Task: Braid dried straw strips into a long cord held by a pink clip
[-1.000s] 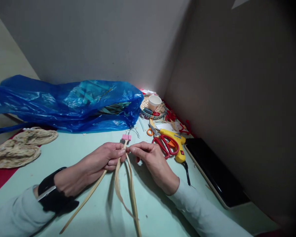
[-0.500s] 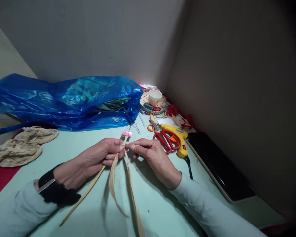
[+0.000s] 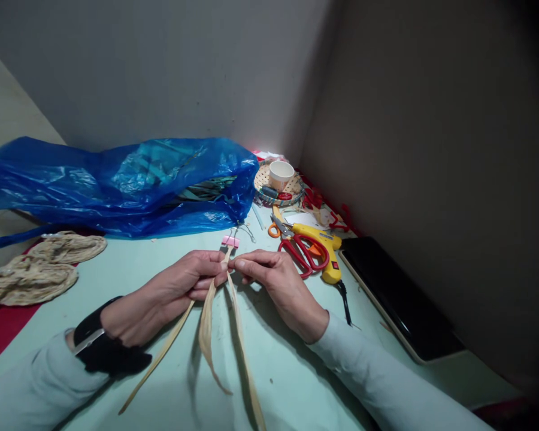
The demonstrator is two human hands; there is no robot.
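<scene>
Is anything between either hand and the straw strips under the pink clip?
Nothing visible. The left hand and right hand both pinch the straw strips just below the pink clip, fingertips nearly meeting. The red scissors and yellow glue gun lie apart to the right; the blue bag lies behind the clip.

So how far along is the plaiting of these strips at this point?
Done: the dried leaf strips are clamped at one end in the pink binder clip. In hand: left hand and right hand pinch them right by the clip. Left: nearly all; three lengths trail loose, unplaited, across the table.
</scene>
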